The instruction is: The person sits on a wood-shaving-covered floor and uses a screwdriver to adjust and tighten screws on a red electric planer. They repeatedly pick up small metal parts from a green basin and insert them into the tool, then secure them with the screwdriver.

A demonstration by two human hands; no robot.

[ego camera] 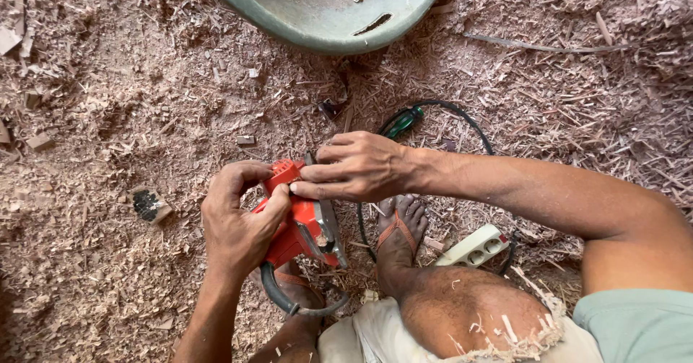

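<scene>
A red power tool [303, 222] with a grey metal base and a dark cable rests low between my feet. My left hand [238, 222] grips its left side, thumb pressed on the red housing. My right hand [357, 168] reaches over the top, fingertips pinching something at the tool's upper edge; what they pinch is hidden. A screwdriver with a green handle [406, 121] lies on the shavings just beyond my right hand.
Wood shavings cover the floor [108, 103]. A green plastic seat [325, 16] sits at the top. A black cable [462, 117] loops to a white power strip [475, 246] by my right foot [398, 229]. A small wood block [150, 205] lies left.
</scene>
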